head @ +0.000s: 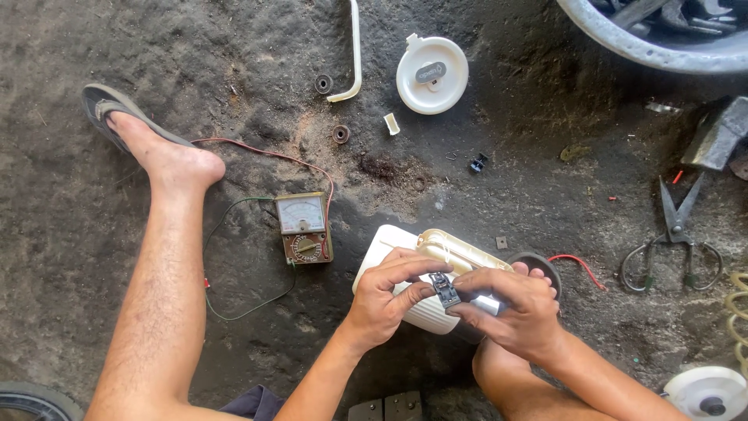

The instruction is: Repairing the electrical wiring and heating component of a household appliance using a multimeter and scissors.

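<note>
as both hands pinch it, small black switch (pixel 445 290) upright, long axis vertical, left hand (pixel 387 290), right hand (pixel 510 306)

Single head-worn view, steeply downward and close over hands, knees and dirt floor (pixel 506 195).

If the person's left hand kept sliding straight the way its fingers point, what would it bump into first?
The left hand points rightward, fingertips on a small dark part. Just past that part lie the fingers of the right hand, so it would likely meet those first. Depth is hard to judge from above.
</note>
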